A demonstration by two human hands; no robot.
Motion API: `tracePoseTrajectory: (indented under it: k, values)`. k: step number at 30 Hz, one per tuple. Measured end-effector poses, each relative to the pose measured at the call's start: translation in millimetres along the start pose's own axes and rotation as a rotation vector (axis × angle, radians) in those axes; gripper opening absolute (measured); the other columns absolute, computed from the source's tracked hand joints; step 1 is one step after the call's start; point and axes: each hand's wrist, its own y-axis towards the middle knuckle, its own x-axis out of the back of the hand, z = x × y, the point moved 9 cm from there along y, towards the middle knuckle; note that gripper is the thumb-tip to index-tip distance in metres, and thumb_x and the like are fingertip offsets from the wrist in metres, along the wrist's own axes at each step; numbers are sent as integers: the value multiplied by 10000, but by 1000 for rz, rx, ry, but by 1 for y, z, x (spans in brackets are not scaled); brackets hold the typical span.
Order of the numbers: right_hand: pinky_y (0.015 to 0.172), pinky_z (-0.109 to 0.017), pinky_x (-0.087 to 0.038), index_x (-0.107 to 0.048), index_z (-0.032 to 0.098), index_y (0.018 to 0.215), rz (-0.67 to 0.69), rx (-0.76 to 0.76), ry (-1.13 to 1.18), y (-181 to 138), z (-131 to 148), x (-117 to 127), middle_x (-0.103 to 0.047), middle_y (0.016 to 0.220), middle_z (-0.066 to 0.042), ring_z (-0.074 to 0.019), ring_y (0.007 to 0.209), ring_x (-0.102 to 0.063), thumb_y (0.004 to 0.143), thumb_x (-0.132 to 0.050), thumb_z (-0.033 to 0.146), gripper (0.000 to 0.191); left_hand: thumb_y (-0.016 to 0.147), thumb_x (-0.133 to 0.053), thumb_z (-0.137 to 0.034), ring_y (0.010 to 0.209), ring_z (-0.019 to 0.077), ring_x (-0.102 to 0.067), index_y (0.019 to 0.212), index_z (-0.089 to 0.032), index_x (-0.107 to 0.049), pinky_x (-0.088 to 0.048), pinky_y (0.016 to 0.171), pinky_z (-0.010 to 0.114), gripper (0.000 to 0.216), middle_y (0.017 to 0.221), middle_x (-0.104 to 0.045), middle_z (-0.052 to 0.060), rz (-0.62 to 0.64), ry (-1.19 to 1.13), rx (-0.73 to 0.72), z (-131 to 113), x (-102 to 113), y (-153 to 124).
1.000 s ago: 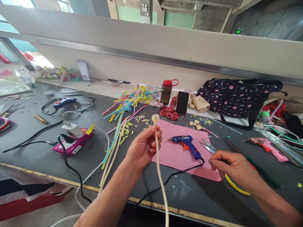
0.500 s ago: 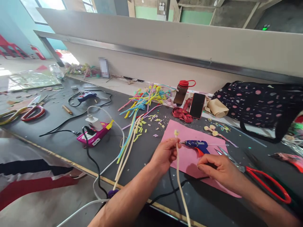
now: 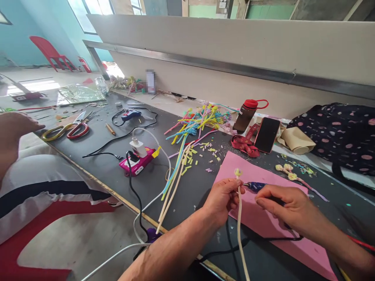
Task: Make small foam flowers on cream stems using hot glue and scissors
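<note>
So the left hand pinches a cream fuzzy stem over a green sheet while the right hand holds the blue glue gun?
Not green: the head view shows the sheet is pink. The left hand does pinch the cream stem over it, and the right hand holds the blue glue gun.

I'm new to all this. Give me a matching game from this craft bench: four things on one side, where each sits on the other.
Things
1. cream fuzzy pipe-cleaner stem
2. blue plastic glue gun
3. brown bottle with red cap
4. red-handled scissors

Places
A. upright at the rear, beside the black phone
B. far left on the dark table
C. pinched in the left hand
D. under the right hand, on the pink sheet

Pairs: 1-C, 2-D, 3-A, 4-B
</note>
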Motion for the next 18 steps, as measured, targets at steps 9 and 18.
tracePoseTrajectory:
  k: [9, 18]
  values:
    - [529, -205, -395, -637, 203, 719, -12, 230, -69, 32, 44, -2, -591, 600, 25, -105, 539, -528, 850, -494, 258, 203, 657, -626, -333, 356, 51, -358, 612, -162, -541, -171, 382, 210, 196, 425, -441, -58, -8, -4, -33, -1, 1, 1]
    - [722, -232, -428, -669, 212, 927, 51, 335, -632, 123, 101, -28, -700, 904, -25, -163, 855, -630, 906, -422, 274, 256, 635, -668, -343, 397, 44, -407, 678, -155, -568, -199, 388, 207, 218, 608, -581, -13, -22, -10, -28, 9, 0, 4]
